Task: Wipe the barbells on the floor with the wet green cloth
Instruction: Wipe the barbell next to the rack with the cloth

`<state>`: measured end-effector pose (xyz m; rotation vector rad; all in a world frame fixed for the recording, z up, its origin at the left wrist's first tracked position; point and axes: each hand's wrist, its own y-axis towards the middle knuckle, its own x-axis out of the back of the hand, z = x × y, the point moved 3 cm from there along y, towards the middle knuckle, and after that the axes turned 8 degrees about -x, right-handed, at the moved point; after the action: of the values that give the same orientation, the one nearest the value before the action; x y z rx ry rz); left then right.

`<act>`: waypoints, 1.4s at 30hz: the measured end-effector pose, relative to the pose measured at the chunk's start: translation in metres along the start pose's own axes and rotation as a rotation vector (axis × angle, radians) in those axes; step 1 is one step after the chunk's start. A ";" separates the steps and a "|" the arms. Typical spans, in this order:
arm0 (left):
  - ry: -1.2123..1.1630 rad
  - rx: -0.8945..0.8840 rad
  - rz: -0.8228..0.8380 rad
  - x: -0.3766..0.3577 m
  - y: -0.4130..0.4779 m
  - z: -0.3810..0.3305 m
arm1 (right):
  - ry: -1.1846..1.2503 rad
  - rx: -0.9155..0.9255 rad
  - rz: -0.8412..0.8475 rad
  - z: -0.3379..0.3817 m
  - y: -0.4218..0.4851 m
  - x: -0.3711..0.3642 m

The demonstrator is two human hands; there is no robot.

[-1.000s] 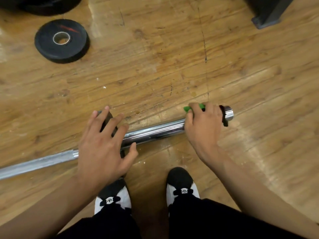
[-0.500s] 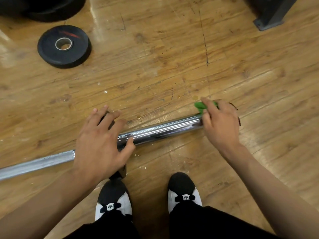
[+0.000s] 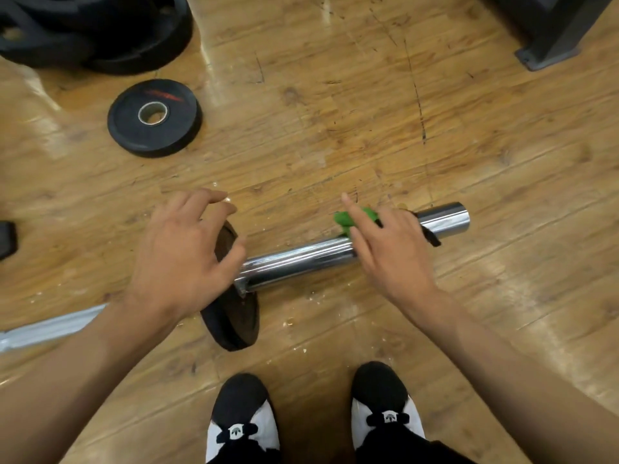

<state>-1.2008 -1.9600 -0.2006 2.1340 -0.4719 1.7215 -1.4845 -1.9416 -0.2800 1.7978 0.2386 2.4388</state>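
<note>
The wooden floor (image 3: pixel 335 95) carries the barbell (image 3: pixel 301 259), which lies across it. An upright black plate (image 3: pixel 234 316) sits on the bar. The left hand (image 3: pixel 181 249) rests on this plate, its fingers (image 3: pixel 201 199) loose and spread. The right hand (image 3: pixel 392 256) grips the green cloth (image 3: pixel 345 219) against the chrome sleeve, index finger stretched out.

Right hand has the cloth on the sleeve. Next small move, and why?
Probably slide the right hand with the green cloth leftward along the barbell sleeve toward the plate. The longer bare chrome stretch lies on that side, and the left hand on the plate looks set to keep the barbell sleeve steady.
</note>
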 end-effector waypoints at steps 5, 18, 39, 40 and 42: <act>0.058 -0.074 -0.045 -0.017 -0.022 -0.034 | -0.019 -0.259 -0.193 -0.076 0.008 0.011; 0.093 0.022 -0.014 0.001 0.048 0.020 | 0.023 0.342 -0.110 0.036 0.045 -0.040; 0.132 0.096 -0.058 -0.018 0.064 0.029 | 0.049 0.215 -0.252 -0.024 0.092 -0.040; 0.131 0.104 -0.064 -0.019 0.064 0.029 | 0.044 0.137 -0.274 -0.048 0.093 -0.035; 0.132 0.109 -0.066 -0.020 0.067 0.028 | 0.060 -0.004 -0.292 -0.079 0.092 -0.025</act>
<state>-1.2126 -2.0314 -0.2207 2.0670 -0.2743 1.8745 -1.5514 -2.0413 -0.3088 1.5627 0.4652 2.2861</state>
